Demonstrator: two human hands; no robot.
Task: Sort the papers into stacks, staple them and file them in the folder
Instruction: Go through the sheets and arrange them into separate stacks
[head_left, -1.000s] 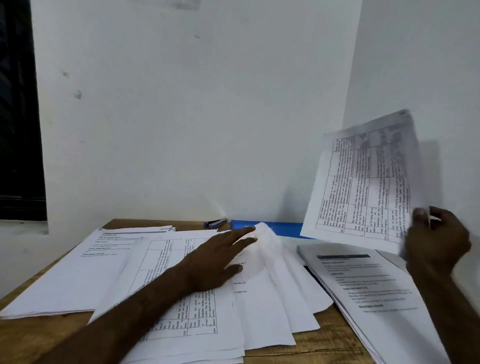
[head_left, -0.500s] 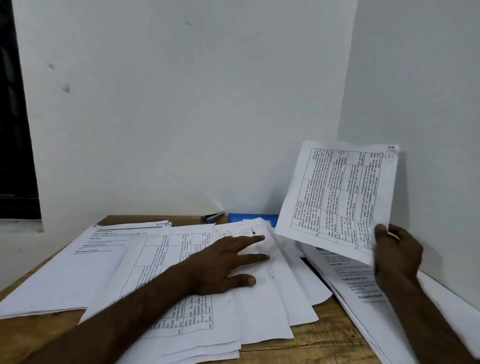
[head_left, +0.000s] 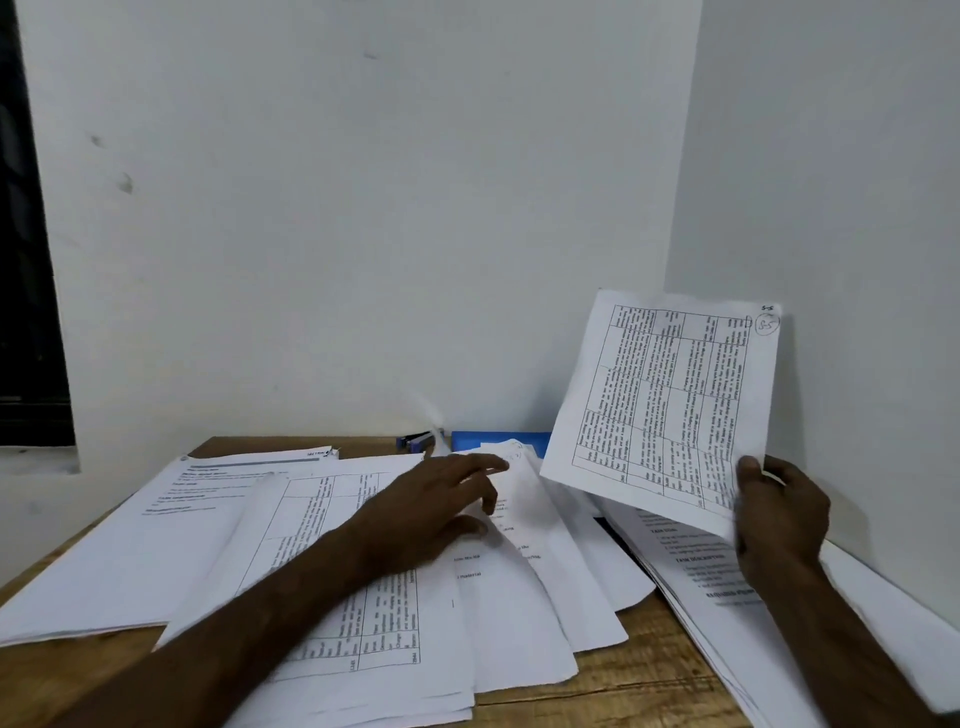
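My right hand holds a printed table sheet upright by its lower right corner, above the right-hand stack of papers. My left hand lies flat, fingers spread, on a fanned pile of white sheets in the middle of the wooden desk. A third stack lies at the left. A blue folder shows at the back against the wall, partly covered by papers. A blue stapler lies just left of the folder.
White walls meet in a corner directly behind the desk and close along its right side. A dark window frame is at the far left. Bare wood shows along the desk's front edge.
My right hand has brought the table sheet lower and leftward, from tilted and blurred to steady and upright. My left hand stays on the fanned pile, its fingers shifted a little.
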